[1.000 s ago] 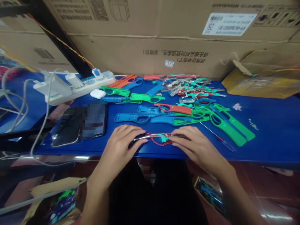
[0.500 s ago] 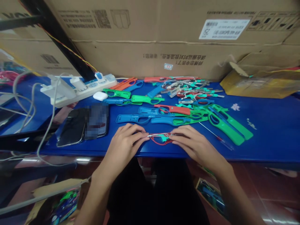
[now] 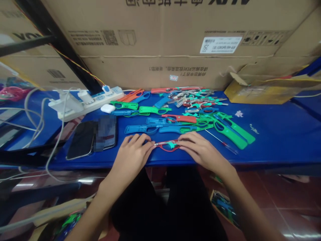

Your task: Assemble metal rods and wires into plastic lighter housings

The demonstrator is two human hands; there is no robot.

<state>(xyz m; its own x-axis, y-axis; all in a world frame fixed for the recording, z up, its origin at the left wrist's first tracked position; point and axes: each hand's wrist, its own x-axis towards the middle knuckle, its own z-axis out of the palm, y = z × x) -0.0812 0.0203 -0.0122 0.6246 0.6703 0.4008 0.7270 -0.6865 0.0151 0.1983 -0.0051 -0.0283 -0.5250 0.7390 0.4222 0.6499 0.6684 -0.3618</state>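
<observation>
Between my hands, near the table's front edge, lies a red lighter half-shell [image 3: 166, 149] with a trigger loop, a teal trigger piece [image 3: 172, 144] and a thin wire. My left hand [image 3: 135, 149] pinches its left end, near a small metal tip. With bent fingers my right hand [image 3: 198, 147] grips the right end, hiding most of it. Just beyond lie blue half-shells [image 3: 141, 128] and a red handle shell [image 3: 184, 118]. Green half-shells [image 3: 232, 132] lie to the right, beside a thin screwdriver [image 3: 229, 147] with a clear handle.
A pile of lighter inner parts [image 3: 198, 98] spreads at the back. Two phones [image 3: 80, 139], a white earbud case [image 3: 107, 108] and a power strip [image 3: 100, 100] with cables stand left. A yellow-taped carton [image 3: 258, 92] sits back right, before a large cardboard wall [image 3: 150, 43].
The view has tilted up and shifted slightly, so more of the cardboard shows. Both hands keep hold of the red half-shell; the right fingers have shifted slightly on it.
</observation>
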